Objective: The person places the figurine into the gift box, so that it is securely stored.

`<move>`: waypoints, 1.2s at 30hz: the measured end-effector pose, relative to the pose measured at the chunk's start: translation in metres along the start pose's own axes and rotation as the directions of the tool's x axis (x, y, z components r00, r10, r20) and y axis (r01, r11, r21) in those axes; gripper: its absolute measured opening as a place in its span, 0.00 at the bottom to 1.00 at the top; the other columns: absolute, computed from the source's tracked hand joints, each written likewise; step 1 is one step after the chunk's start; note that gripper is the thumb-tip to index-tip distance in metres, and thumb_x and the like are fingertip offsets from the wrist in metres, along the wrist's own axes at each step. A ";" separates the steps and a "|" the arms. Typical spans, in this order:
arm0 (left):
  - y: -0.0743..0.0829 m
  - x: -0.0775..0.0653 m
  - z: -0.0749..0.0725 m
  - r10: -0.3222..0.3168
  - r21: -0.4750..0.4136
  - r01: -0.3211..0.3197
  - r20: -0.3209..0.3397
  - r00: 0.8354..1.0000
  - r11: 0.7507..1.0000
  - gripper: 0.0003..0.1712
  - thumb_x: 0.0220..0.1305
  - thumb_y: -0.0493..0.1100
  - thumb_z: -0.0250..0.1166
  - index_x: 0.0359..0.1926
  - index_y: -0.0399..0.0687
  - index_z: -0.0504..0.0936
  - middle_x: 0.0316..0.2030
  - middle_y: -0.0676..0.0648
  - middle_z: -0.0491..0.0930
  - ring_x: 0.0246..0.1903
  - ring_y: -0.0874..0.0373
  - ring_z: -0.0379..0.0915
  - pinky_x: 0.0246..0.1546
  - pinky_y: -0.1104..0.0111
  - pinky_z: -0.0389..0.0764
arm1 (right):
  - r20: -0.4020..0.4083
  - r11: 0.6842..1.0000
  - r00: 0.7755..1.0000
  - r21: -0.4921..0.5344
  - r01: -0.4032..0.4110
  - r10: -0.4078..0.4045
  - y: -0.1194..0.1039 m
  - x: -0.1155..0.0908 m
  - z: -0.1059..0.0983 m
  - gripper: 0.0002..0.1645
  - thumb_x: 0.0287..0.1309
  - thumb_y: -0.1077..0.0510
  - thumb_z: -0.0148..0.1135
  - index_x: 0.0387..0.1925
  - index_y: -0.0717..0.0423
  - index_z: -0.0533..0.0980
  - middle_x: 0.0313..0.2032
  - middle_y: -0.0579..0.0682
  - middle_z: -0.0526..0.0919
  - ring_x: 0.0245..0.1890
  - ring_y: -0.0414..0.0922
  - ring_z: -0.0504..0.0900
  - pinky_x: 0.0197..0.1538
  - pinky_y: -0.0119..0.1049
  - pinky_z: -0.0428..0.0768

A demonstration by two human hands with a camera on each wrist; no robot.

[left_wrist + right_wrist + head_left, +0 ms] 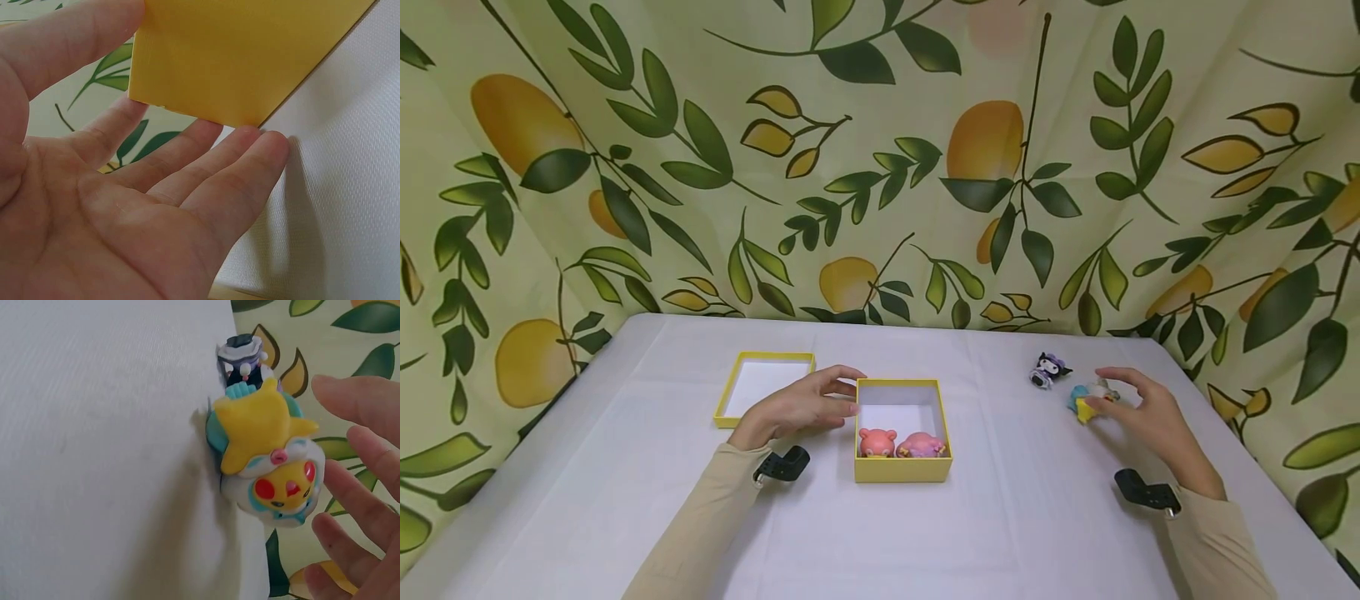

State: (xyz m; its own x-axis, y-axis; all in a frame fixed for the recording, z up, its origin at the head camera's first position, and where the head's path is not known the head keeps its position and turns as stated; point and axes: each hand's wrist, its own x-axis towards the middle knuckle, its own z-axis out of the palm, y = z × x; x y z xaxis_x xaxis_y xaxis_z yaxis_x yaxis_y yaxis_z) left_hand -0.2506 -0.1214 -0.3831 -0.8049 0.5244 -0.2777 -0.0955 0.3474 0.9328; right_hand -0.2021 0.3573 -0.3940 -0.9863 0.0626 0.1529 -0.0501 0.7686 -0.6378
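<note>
Item 1: yellow figurine point(256, 428) in a white-and-turquoise hood, at the right of the desk point(985, 517), near a black-and-purple figurine point(1047, 371). Handling, as I judged it: light, firm moulded plastic, smooth enough to slip, not very fragile; I favoured a hold across the rounded hood.

Item 2: right hand point(1157, 417), around item 1. Its fingers stood wide; whether a fingertip touched the hood I could not tell.

Item 3: yellow box point(902, 472), open-topped, white inside. Contents I counted: a coral bear-like figurine point(877, 443) and a pink-and-lilac figurine point(921, 445), side by side along the front wall.

Item 4: left hand point(797, 404), thumb and fingertips touching the box's left side, fingers widely parted.

Item 5: shallow yellow-rimmed lid point(767, 379), behind the left hand; I saw nothing in it
</note>
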 end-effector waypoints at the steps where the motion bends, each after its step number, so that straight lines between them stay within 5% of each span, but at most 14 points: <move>1: 0.000 0.000 0.000 0.001 0.001 -0.001 0.002 1.000 1.000 0.29 0.66 0.39 0.64 0.66 0.47 0.68 0.61 0.37 0.71 0.48 0.55 0.76 0.53 0.62 0.81 | 0.002 1.000 1.000 -0.001 -0.002 0.002 0.001 0.000 0.000 0.38 0.63 0.46 0.66 0.65 0.65 0.67 0.66 0.75 0.65 0.67 0.74 0.59 0.60 0.74 0.61; 9: -0.001 0.000 -0.001 0.017 -0.021 -0.017 0.016 1.000 1.000 0.29 0.66 0.38 0.63 0.66 0.45 0.68 0.61 0.35 0.70 0.47 0.56 0.76 0.52 0.63 0.81 | 0.005 1.000 1.000 0.019 0.000 0.000 0.012 0.001 0.003 0.38 0.62 0.48 0.67 0.64 0.68 0.67 0.65 0.75 0.65 0.64 0.72 0.62 0.61 0.70 0.64; 15: -0.001 -0.001 0.000 0.003 -0.018 -0.003 0.006 1.000 1.000 0.27 0.66 0.38 0.63 0.66 0.47 0.69 0.61 0.37 0.71 0.48 0.55 0.76 0.54 0.60 0.81 | 0.078 0.997 0.995 0.034 -0.065 0.062 0.020 0.001 0.006 0.42 0.64 0.46 0.65 0.67 0.68 0.63 0.67 0.75 0.62 0.62 0.74 0.65 0.58 0.69 0.69; 19: -0.001 -0.001 0.000 -0.003 -0.016 0.003 0.003 1.000 1.000 0.27 0.67 0.38 0.63 0.66 0.47 0.69 0.61 0.37 0.71 0.49 0.54 0.76 0.55 0.59 0.81 | 0.124 0.997 0.990 0.016 -0.075 0.072 0.022 0.002 0.008 0.43 0.64 0.44 0.64 0.69 0.67 0.61 0.67 0.73 0.63 0.56 0.68 0.73 0.52 0.44 0.80; 23: -0.001 0.000 0.000 -0.004 -0.022 0.004 0.003 1.000 1.000 0.27 0.67 0.37 0.63 0.66 0.47 0.69 0.60 0.37 0.71 0.48 0.54 0.76 0.54 0.60 0.81 | 0.118 0.999 0.992 0.001 -0.036 0.035 0.023 0.003 0.009 0.43 0.63 0.47 0.66 0.68 0.67 0.62 0.64 0.71 0.67 0.47 0.41 0.77 0.40 0.18 0.72; 26: -0.001 0.000 0.000 -0.002 -0.028 0.002 0.004 1.000 1.000 0.27 0.67 0.37 0.62 0.66 0.47 0.68 0.60 0.37 0.71 0.48 0.54 0.76 0.54 0.61 0.81 | 0.120 1.000 0.993 -0.008 -0.013 0.013 0.023 0.003 0.010 0.42 0.62 0.49 0.67 0.68 0.67 0.62 0.63 0.71 0.68 0.42 0.32 0.71 0.39 0.17 0.71; 31: -0.001 -0.001 0.000 -0.001 -0.031 0.001 0.007 1.000 1.000 0.27 0.67 0.37 0.62 0.66 0.47 0.68 0.60 0.36 0.71 0.48 0.54 0.76 0.55 0.60 0.81 | 0.144 0.999 0.990 -0.036 -0.005 0.010 0.023 0.003 0.011 0.43 0.62 0.48 0.67 0.69 0.66 0.61 0.61 0.71 0.68 0.43 0.42 0.72 0.38 0.21 0.72; 36: -0.001 0.000 -0.001 -0.002 -0.012 0.002 0.004 1.000 1.000 0.28 0.67 0.38 0.63 0.66 0.48 0.69 0.61 0.37 0.71 0.50 0.53 0.76 0.56 0.60 0.81 | 0.140 1.000 0.990 -0.022 0.018 -0.015 0.025 0.002 0.009 0.41 0.63 0.48 0.66 0.69 0.65 0.63 0.64 0.71 0.68 0.44 0.33 0.71 0.40 0.17 0.71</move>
State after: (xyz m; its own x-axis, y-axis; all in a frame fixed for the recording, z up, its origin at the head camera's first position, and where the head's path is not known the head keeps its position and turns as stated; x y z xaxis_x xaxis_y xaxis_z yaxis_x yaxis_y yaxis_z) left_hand -0.2509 -0.1223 -0.3838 -0.8023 0.5268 -0.2807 -0.1042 0.3394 0.9349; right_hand -0.2072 0.3710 -0.4162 -0.9977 -0.0383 0.0551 -0.0642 0.7837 -0.6179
